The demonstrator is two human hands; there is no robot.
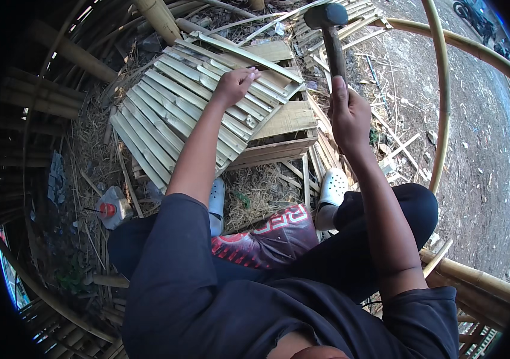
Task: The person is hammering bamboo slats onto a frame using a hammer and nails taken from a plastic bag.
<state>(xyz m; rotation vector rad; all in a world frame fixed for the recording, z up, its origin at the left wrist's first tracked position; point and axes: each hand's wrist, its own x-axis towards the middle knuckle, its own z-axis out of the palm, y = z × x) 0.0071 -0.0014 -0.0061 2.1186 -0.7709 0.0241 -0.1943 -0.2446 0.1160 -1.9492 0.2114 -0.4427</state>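
Note:
My right hand [350, 116] is wrapped round the handle of a hammer [335, 51], raised with its dark head at the top. To its left, my left hand [235, 87] rests over a panel of split bamboo slats [168, 107], fingers pressed together near the panel's right part. Whatever those fingers pinch, if anything, is hidden. One loose-looking bamboo slat [246, 55] lies slanted across the panel's far end. Beneath the panel is a wooden box or stack of boards [288, 119], its right side showing.
Bamboo poles [440, 90] curve along the right, and a thick bamboo post [158, 19] stands at the far left. Another slatted piece [359, 18] lies beyond the hammer. Scraps and straw cover the ground. A plastic bottle with a red cap [110, 208] lies at left.

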